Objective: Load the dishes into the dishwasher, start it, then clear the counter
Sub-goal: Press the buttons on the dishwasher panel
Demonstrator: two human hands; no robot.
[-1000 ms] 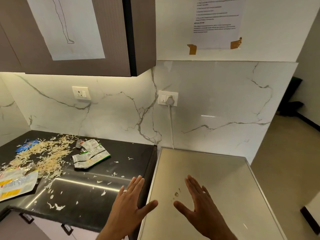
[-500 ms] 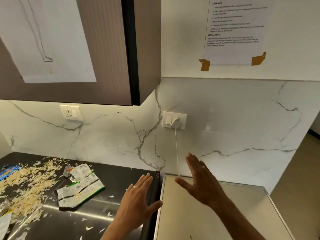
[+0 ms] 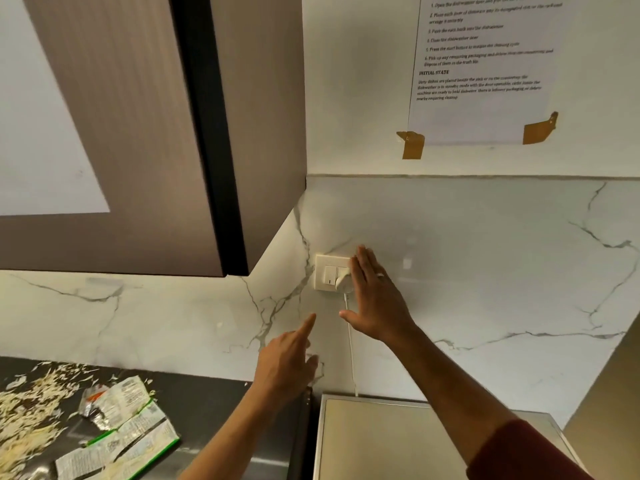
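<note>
A white switch plate sits on the marble backsplash, with a white plug in its socket and a thin cord running down behind the steel dishwasher top. My right hand is raised flat with straight fingers, its fingertips at the plate's right edge beside the plug. My left hand is lower and to the left, index finger stretched up toward the plate, the other fingers curled, holding nothing. No dishes are in view.
The dark counter at the lower left carries torn wrappers and scattered pale flakes. A brown wall cabinet hangs over it. A taped instruction sheet is on the wall above the socket.
My view has tilted upward. Both hands rose from over the dishwasher top to the wall; the right reached the switch plate, and the left went from flat to a pointing index finger.
</note>
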